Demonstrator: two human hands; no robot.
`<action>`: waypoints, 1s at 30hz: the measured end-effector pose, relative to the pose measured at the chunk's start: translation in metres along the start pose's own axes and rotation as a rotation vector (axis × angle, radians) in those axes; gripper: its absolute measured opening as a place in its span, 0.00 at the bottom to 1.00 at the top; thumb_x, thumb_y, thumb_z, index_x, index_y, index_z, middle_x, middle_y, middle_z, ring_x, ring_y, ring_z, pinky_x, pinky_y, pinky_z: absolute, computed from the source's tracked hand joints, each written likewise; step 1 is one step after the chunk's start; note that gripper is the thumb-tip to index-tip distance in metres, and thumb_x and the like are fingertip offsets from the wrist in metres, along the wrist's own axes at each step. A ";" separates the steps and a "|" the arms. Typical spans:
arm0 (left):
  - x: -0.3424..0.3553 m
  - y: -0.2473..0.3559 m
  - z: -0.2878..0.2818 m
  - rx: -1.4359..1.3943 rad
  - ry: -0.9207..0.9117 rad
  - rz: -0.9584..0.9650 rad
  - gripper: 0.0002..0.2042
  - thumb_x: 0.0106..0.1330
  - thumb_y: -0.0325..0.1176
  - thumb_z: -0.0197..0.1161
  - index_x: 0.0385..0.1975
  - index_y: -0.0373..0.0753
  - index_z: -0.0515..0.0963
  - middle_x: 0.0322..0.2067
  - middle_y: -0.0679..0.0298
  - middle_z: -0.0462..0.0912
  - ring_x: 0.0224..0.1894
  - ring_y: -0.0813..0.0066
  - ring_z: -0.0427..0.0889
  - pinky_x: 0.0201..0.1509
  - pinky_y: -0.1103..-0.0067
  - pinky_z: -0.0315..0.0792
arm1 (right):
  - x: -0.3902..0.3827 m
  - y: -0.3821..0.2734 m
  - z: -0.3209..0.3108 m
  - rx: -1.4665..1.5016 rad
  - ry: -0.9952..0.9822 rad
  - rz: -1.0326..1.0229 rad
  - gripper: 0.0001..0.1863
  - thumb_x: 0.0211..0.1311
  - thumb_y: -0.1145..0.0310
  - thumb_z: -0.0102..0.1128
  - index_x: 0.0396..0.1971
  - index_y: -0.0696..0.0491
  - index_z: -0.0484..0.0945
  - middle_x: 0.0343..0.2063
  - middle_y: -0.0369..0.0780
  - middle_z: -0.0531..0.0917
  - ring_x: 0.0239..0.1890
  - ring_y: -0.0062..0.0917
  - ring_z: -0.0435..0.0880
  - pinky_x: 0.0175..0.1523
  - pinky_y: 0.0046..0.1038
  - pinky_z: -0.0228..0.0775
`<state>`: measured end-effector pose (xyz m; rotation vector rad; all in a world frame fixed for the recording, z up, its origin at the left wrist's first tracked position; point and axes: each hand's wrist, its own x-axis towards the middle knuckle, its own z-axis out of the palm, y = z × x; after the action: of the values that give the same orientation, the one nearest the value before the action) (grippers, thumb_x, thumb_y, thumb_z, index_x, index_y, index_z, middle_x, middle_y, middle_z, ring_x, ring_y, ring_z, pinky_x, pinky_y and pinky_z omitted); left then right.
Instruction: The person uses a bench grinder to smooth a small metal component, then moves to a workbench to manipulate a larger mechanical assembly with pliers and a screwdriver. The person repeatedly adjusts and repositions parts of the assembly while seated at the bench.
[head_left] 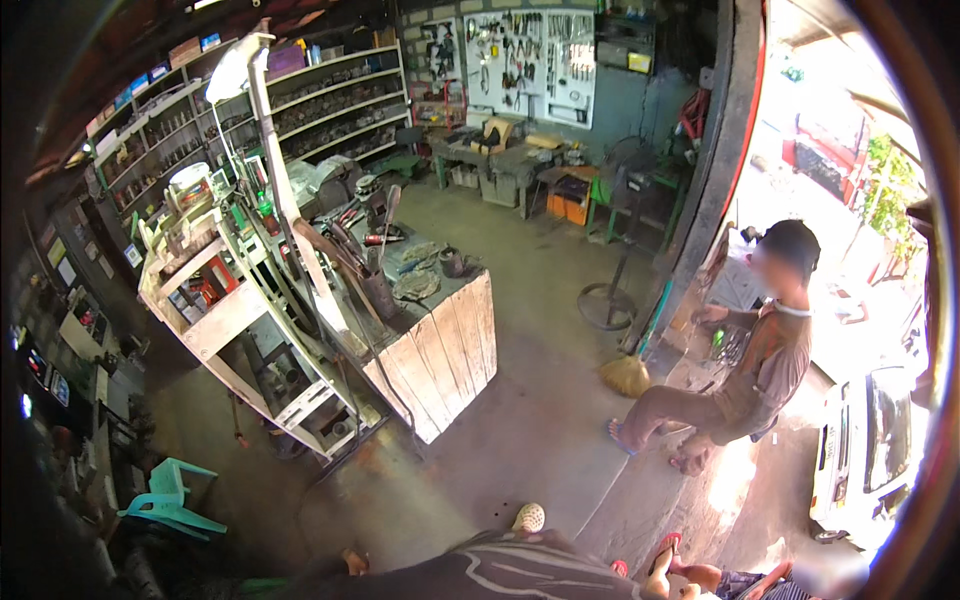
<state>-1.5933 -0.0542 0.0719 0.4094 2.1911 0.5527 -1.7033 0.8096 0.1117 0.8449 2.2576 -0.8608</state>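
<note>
At the lower edge, beside my dark shirt (540,575) with pale lines, a small patch of skin shows, which looks like part of my left hand (355,562). Its fingers are too small and hidden to read, and nothing held can be made out. My right hand does not show. A cream clog with holes (530,517) pokes out past the shirt onto the concrete floor. The nearest furniture to my left is a turquoise plastic chair (172,497).
A wooden workbench (435,355) piled with tools stands ahead, beside a pale metal frame (225,325). A person in brown (765,360) stands by the doorway near a broom (626,376). Another person in red slippers (665,548) sits lower right. Outside is a white vehicle (865,450).
</note>
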 end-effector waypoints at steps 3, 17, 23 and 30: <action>0.037 0.011 -0.061 0.120 0.184 0.033 0.14 0.72 0.41 0.62 0.28 0.40 0.85 0.30 0.50 0.85 0.35 0.51 0.85 0.44 0.65 0.78 | 0.063 -0.056 -0.010 0.080 -0.046 -0.030 0.13 0.72 0.55 0.55 0.36 0.46 0.83 0.25 0.42 0.82 0.24 0.40 0.79 0.29 0.40 0.72; 0.405 0.116 -0.454 -0.495 0.769 -0.315 0.17 0.72 0.47 0.65 0.36 0.37 0.89 0.30 0.55 0.91 0.32 0.59 0.89 0.36 0.63 0.79 | 0.387 -0.317 -0.070 0.567 -0.230 -0.252 0.12 0.72 0.59 0.58 0.40 0.50 0.86 0.25 0.44 0.84 0.24 0.41 0.85 0.27 0.49 0.79; 0.500 0.160 -0.647 -0.409 0.779 -0.229 0.23 0.73 0.54 0.66 0.44 0.37 0.89 0.35 0.49 0.91 0.38 0.53 0.90 0.46 0.60 0.80 | 0.398 -0.503 -0.097 0.063 -0.207 -0.276 0.12 0.72 0.59 0.58 0.40 0.50 0.86 0.27 0.43 0.85 0.26 0.39 0.86 0.30 0.47 0.80; 0.617 0.197 -0.794 -0.602 0.835 -0.002 0.23 0.71 0.52 0.70 0.50 0.36 0.88 0.38 0.49 0.91 0.37 0.62 0.90 0.45 0.64 0.80 | 0.496 -0.659 -0.120 -0.029 -0.271 -0.331 0.12 0.73 0.58 0.59 0.41 0.51 0.86 0.29 0.43 0.86 0.29 0.36 0.87 0.33 0.44 0.80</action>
<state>-2.5732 0.2022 0.2273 -0.1967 2.6023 1.5359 -2.5261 0.6794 0.0847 0.3191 2.1890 -1.0187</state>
